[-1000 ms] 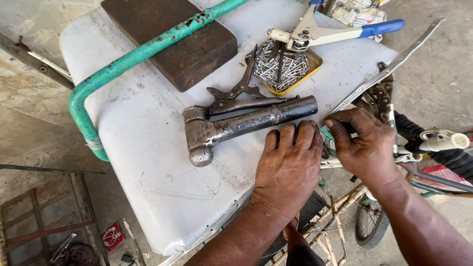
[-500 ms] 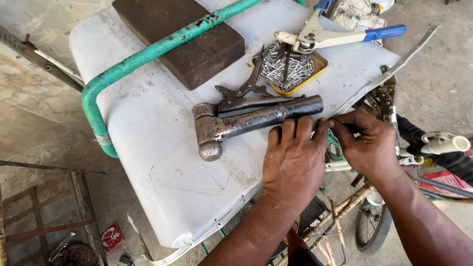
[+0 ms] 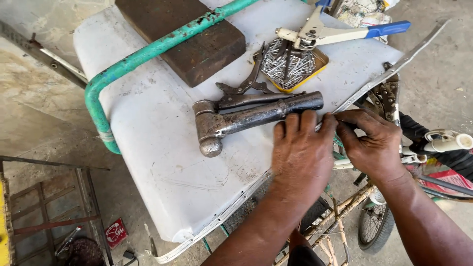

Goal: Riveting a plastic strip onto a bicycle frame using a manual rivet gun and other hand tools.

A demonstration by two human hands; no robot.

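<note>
Head view looked down on a white curved panel (image 3: 162, 162), which served as the work surface and lay across a green metal tube frame (image 3: 148, 51). The left hand (image 3: 301, 155) lay flat, palm down, near the panel's right edge, its fingers spread and straight, so its grip was open and held nothing; the fingertips (image 3: 309, 118) just touched the handle of a heavy grey hammer (image 3: 246, 118). That hammer lay on its side across the middle of the panel, head toward the left, handle pointing right. The right hand (image 3: 372, 145) sat just beside the left one at the panel's edge, its fingers curled and pinched together on something small at the metal edge strip (image 3: 389, 74); what exactly it pinched could not be told. The thin strip ran along the panel's right rim toward the upper right.

Just behind the hammer, touching it, lay dark locking pliers (image 3: 246, 91). Beyond those stood a shallow yellow tray (image 3: 318, 66) full of silvery rivets (image 3: 288, 64), and over the tray rested a rivet tool with blue handles (image 3: 340, 33). A rusty brown block (image 3: 192, 37) sat at the far left of the panel, partly under the green tube. Below the panel's right edge showed a bicycle wheel (image 3: 375, 231) and a white pipe end (image 3: 451, 143).
</note>
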